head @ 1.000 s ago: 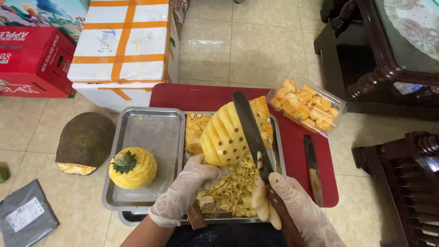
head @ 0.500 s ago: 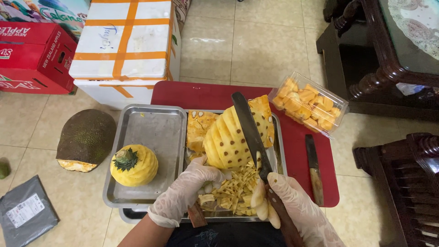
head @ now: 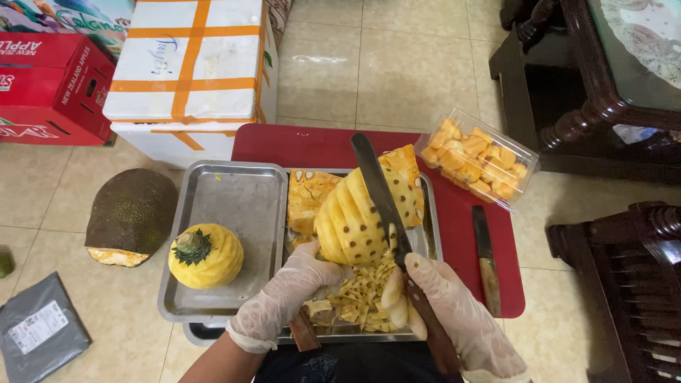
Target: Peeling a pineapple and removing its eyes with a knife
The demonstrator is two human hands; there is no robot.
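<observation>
Head view: the left hand (head: 284,301), in a thin translucent glove, is cupping the underside of a peeled pineapple (head: 355,220), fingers (head: 312,266) curled closed around its lower end and tilting it above the right-hand steel tray (head: 425,245), apparently so the cuttings are dropping inside. The right hand (head: 454,315), likewise gloved, is gripping the wooden handle of a long knife (head: 379,195), fingers wrapped shut, while the blade is lying diagonally across the fruit's flank, along the rows of dark eyes. A heap of pale trimmings (head: 362,298) is piling up directly beneath the cut, and slabs of rind (head: 308,195) are lying at the back of that tray. A second, finished pineapple (head: 206,255) with a small leaf tuft is standing apart in the left steel tray (head: 227,198), seemingly kept clear of the waste. Both trays are sitting on a low red worktop (head: 312,145), where a smaller knife (head: 484,259) is lying within reach and a clear box of cut fruit (head: 477,157) is resting at the far right corner. A half jackfruit (head: 131,213) is sitting on the tiled floor beside a white taped box (head: 191,64).
</observation>
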